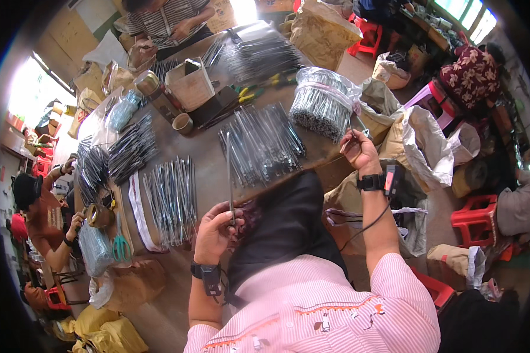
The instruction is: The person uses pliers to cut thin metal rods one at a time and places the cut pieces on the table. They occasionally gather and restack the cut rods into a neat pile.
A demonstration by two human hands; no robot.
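Metal strip [229,176] stands pinched in the left hand [219,228], reaching over the desk [209,144]; well apart, the right hand [362,155] curls beside a wrapped bundle [320,105], its grip unclear.

a workshop: metal strips [262,144], scissors [121,249], sacks [421,144]

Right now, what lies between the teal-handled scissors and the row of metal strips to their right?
The head view shows a long white band between the scissors and the row of metal strips.
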